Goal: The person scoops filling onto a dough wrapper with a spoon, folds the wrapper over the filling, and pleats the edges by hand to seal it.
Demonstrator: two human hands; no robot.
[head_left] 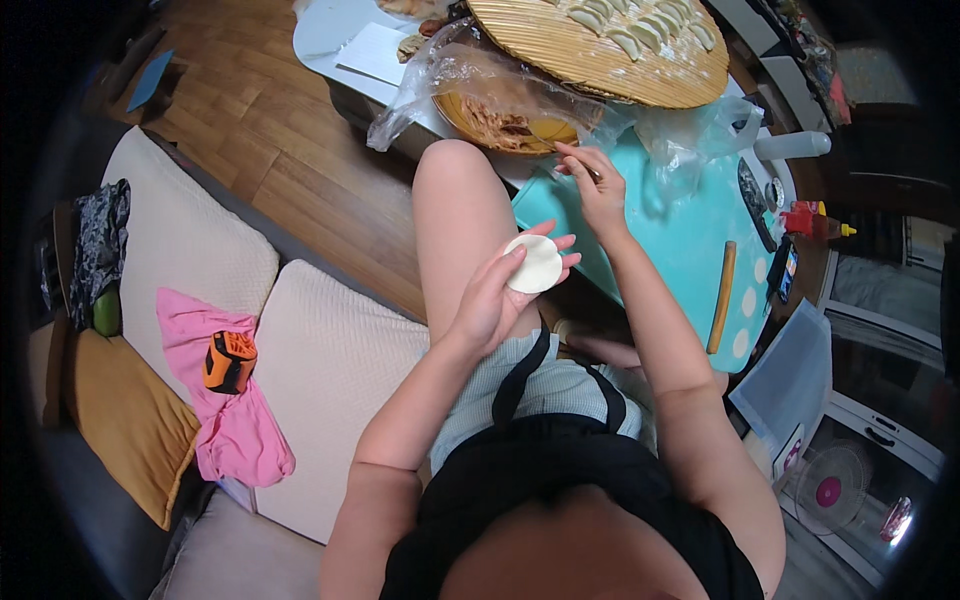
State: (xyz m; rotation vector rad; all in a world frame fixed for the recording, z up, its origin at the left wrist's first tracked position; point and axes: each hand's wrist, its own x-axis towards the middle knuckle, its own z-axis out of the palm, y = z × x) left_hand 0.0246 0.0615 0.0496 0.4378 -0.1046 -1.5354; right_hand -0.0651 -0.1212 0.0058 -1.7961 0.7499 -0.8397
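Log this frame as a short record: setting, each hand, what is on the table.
Setting: person seated on a cream sofa at a low table with a teal mat.
Left hand: holds a round dough wrapper flat on the palm.
Right hand: grips a thin utensil reaching to the filling bowl.
Table: woven tray of folded dumplings, rolling pin.

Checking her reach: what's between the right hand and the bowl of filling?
Nothing solid: in the head view the right hand sits at the filling bowl's rim, only its clear plastic bag around.
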